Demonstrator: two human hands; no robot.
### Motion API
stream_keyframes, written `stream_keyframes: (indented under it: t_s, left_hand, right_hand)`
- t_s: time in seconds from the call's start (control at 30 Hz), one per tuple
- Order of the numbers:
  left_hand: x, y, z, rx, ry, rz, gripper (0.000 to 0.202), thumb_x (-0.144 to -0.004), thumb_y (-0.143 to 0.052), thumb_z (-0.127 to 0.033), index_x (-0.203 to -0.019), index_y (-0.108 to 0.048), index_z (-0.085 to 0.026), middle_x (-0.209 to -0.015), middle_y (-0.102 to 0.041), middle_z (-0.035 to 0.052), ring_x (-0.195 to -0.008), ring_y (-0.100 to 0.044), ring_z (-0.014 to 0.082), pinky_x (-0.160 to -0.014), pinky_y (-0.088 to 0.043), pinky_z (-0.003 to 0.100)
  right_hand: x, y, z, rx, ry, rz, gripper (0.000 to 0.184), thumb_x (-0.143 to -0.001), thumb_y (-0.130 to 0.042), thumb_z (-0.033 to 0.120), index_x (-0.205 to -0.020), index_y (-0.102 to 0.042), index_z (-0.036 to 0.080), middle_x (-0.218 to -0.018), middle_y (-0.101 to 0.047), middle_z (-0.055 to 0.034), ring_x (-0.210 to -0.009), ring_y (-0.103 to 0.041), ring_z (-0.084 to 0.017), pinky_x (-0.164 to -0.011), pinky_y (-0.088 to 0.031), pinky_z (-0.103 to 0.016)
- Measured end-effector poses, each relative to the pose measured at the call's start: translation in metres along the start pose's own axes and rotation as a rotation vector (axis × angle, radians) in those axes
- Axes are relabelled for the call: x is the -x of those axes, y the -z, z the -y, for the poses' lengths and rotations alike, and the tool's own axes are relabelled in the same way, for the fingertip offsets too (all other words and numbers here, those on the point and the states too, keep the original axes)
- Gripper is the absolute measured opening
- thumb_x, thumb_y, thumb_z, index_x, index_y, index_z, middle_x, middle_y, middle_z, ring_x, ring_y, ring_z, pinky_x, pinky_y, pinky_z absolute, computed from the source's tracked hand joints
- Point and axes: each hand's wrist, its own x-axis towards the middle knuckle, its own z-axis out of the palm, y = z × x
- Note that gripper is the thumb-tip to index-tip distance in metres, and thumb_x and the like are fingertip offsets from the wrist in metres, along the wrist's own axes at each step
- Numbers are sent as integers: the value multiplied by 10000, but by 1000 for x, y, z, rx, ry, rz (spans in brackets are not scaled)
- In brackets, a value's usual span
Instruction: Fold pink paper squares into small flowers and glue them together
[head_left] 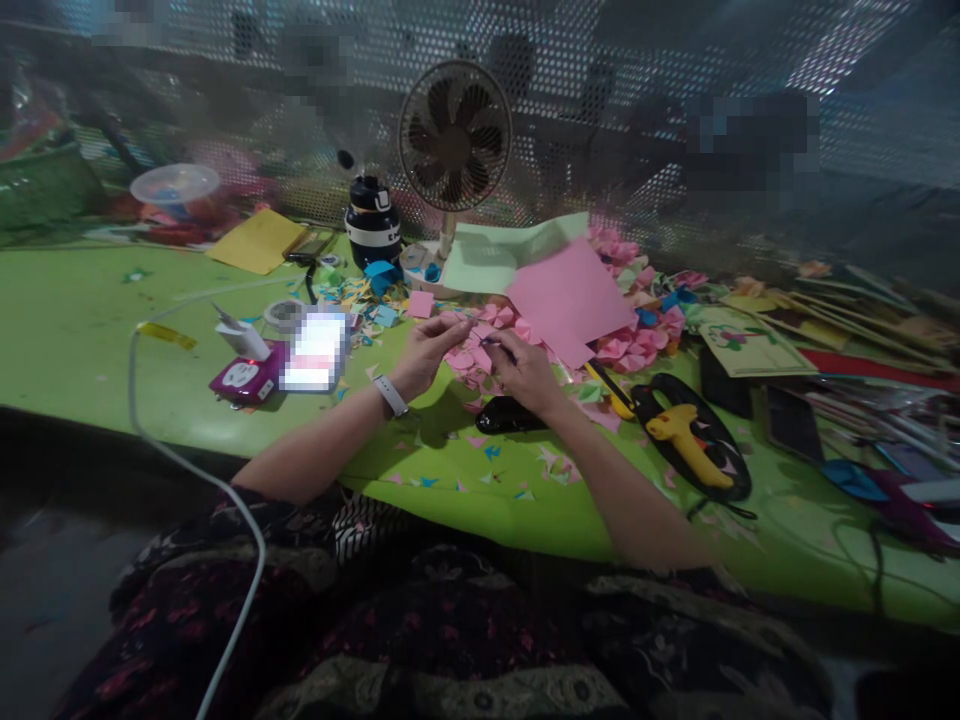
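Note:
Above a heap of small pink paper pieces [471,362], my two hands are close together. My left hand [426,358], with a pale band on its wrist, has its fingertips pinched together; what they hold is too small to make out. In the fingers of my right hand [526,378] is a small dark thin object [487,342], its tip toward my left fingertips. Below my right hand lies a glossy black object [510,414], partly hidden by the wrist. A pink sheet [574,305] and a pale green sheet [487,258] lie just behind the hands.
A yellow glue gun [686,440] rests on a black stand at the right. Folded pink paper shapes [645,345] are piled behind it. At the left are a lit phone [313,350] and a purple box [244,380] with a white cable. A fan [455,138] and a black bottle [373,225] stand behind.

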Motion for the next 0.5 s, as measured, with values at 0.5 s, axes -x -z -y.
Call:
stream_keyframes:
  t_s: [0.5]
  left_hand:
    - [0, 1, 4, -31, -59, 7, 360, -577, -932, -455, -620, -705, -179, -666, -628, -22, -664, -551, 81, -681, -449, 232]
  right_hand:
    - [3, -6, 3, 85, 3, 15, 332, -998, -495, 418, -1170, -687, 208, -1101, -762, -108, -898, -707, -246, -804, -522, -352]
